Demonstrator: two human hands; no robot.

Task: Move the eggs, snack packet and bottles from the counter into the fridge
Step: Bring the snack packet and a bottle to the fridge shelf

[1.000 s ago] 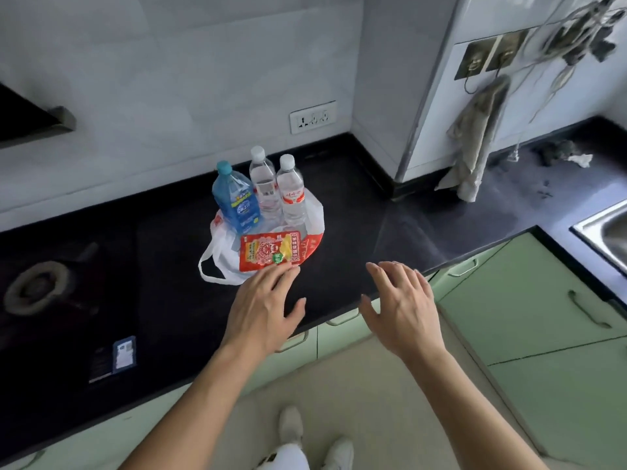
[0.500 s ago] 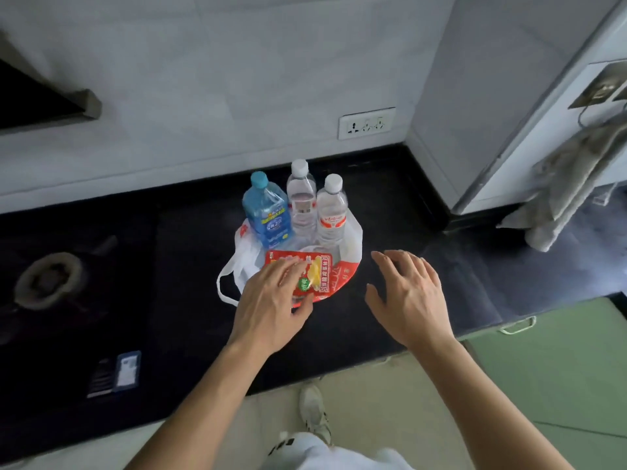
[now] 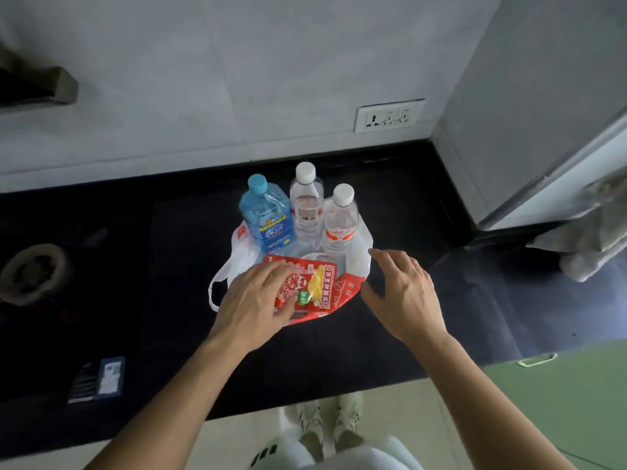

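Observation:
A red snack packet (image 3: 315,286) lies on a white and red plastic bag (image 3: 356,262) on the black counter (image 3: 169,266). My left hand (image 3: 252,300) grips the packet's left side, fingers over its top corner and thumb across its front. Behind the packet stand three bottles: a blue one (image 3: 268,222) and two clear ones with white caps (image 3: 305,208) (image 3: 341,222). My right hand (image 3: 403,293) hovers open just right of the bag, touching nothing. I cannot make out any eggs.
A gas burner (image 3: 30,273) sits at the far left and a small dark box (image 3: 108,376) lies near the counter's front edge. A tall grey panel (image 3: 543,96) rises at the right with a cloth (image 3: 590,245) hanging by it. Green cabinet fronts (image 3: 559,401) are below.
The view has moved closer over the bag. My left hand slid further onto the snack packet and closed on it. My right hand came nearer to the bag's right side.

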